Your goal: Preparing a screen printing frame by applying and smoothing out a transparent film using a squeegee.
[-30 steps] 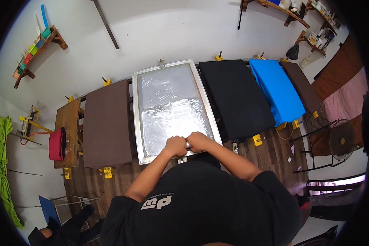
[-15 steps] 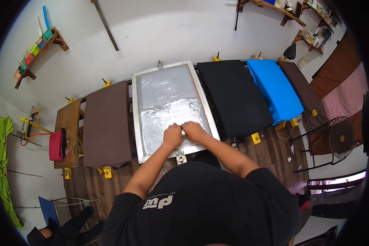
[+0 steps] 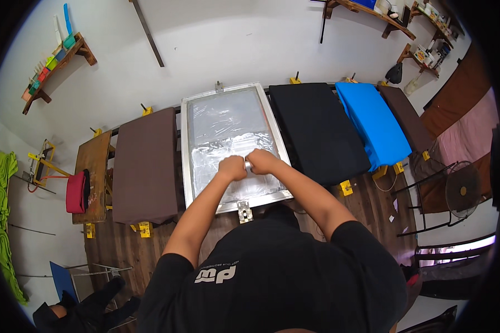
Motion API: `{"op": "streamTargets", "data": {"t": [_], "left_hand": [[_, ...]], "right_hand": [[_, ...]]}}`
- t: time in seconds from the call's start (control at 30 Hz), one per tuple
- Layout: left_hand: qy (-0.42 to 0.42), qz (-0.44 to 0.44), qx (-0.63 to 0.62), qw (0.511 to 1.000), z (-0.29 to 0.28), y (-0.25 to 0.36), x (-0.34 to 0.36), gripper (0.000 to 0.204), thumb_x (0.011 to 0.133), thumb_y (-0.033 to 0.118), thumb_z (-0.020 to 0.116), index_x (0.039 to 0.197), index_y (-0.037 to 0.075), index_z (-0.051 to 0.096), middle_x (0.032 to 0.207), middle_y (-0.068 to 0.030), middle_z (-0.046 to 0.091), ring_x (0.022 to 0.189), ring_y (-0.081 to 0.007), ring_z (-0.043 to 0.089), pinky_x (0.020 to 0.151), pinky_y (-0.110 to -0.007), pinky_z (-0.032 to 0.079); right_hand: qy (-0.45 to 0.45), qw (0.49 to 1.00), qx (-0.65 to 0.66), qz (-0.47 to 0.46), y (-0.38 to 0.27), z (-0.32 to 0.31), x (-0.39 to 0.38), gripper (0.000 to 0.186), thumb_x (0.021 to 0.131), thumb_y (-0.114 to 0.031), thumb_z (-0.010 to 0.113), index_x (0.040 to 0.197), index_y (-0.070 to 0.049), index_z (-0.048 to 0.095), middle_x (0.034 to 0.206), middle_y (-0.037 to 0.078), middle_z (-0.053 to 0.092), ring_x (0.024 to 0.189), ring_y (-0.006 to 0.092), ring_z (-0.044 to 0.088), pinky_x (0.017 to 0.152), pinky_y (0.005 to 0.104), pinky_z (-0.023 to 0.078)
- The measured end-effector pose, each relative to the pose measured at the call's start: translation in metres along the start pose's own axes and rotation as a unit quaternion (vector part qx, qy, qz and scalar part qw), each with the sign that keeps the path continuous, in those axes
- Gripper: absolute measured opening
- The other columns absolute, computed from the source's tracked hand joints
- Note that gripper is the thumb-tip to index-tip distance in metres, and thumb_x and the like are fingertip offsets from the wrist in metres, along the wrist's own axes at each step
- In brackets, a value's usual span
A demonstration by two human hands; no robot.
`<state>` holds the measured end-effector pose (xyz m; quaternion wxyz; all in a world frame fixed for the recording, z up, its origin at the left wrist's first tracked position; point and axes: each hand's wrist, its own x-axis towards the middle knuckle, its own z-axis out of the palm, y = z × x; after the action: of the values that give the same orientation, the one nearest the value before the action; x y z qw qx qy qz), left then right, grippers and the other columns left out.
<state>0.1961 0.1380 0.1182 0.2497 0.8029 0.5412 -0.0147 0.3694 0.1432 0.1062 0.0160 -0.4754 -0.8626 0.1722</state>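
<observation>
A silver-framed screen [image 3: 185, 139] lies in front of me, its surface covered in shiny, wrinkled clear film, with metal clamps at its near and far ends. My left hand [image 3: 233, 168] and my right hand [image 3: 262, 161] are closed on a short silver bar [image 3: 249, 165], mostly hidden by my fingers, over the lower half of the screen. To the left is a board covered in brown cloth [image 3: 144, 161]; to the right, one in black cloth [image 3: 316, 133].
A wooden board [image 3: 91, 161] with a red folded cloth, blue [image 3: 378, 125] and dark brown boards continue the row. Wall shelves [image 3: 58, 64] hold tools. A standing fan [image 3: 462, 188] is at right, green cloths [image 3: 4, 222] at left, a dark-clothed person [image 3: 83, 305] at lower left.
Both my hands have moved forward along the screen, away from my body, still closed on the bar. The near clamp, earlier behind my hands, now shows fully.
</observation>
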Motion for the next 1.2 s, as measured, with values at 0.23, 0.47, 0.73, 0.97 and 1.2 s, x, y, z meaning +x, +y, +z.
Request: {"op": "streamTargets", "data": {"t": [0.23,0.47,0.73,0.97,1.2], "left_hand": [[-0.025,0.002,0.043,0.999,0.011,-0.011,0.003,0.030,0.071,0.022,0.065,0.093,0.005,0.075,0.097,-0.0218,0.073,0.092,-0.0367,0.072,0.083,-0.045,0.058],[-0.103,0.040,0.042,0.993,0.018,0.007,-0.032,0.031,0.072,0.023,0.065,0.093,0.003,0.075,0.099,-0.0223,0.074,0.095,-0.0363,0.072,0.085,-0.044,0.058],[-0.016,0.074,0.048,0.996,0.048,0.019,-0.078,0.023,0.069,0.024,0.069,0.083,0.008,0.075,0.086,-0.0186,0.073,0.083,-0.0369,0.072,0.077,-0.046,0.058],[-0.068,-0.002,-0.058,0.996,0.019,-0.010,-0.056,0.044,0.073,0.044,0.073,0.093,0.006,0.077,0.096,-0.0200,0.074,0.091,-0.0369,0.072,0.082,-0.045,0.057],[-0.054,-0.127,-0.605,0.784,-0.007,-0.052,-0.072,0.039,0.085,0.030,0.077,0.113,0.003,0.069,0.094,-0.0054,0.071,0.079,-0.0153,0.068,0.063,-0.027,0.053]], "right_hand": [[-0.051,0.998,-0.023,-0.018,-0.010,0.001,0.007,0.018,0.066,-0.012,0.069,0.081,-0.004,0.074,0.085,0.021,0.072,0.084,0.0378,0.071,0.078,0.0447,0.058],[-0.088,0.996,0.011,-0.026,-0.023,0.018,-0.031,0.017,0.063,-0.013,0.069,0.076,-0.002,0.072,0.080,0.023,0.071,0.079,0.0409,0.070,0.075,0.0463,0.057],[-0.012,1.000,0.020,0.006,-0.056,0.031,-0.085,0.020,0.068,-0.018,0.073,0.082,-0.003,0.073,0.082,0.021,0.071,0.079,0.0395,0.070,0.075,0.0480,0.057],[0.146,0.979,0.141,-0.024,-0.054,-0.036,-0.084,0.059,0.073,-0.032,0.083,0.121,-0.004,0.064,0.119,0.017,0.066,0.116,0.0352,0.059,0.098,0.0428,0.050],[0.354,0.889,0.270,0.105,-0.034,-0.040,-0.125,0.036,0.088,-0.028,0.076,0.111,-0.002,0.069,0.106,0.018,0.069,0.095,0.0292,0.068,0.082,0.0382,0.055]]}}
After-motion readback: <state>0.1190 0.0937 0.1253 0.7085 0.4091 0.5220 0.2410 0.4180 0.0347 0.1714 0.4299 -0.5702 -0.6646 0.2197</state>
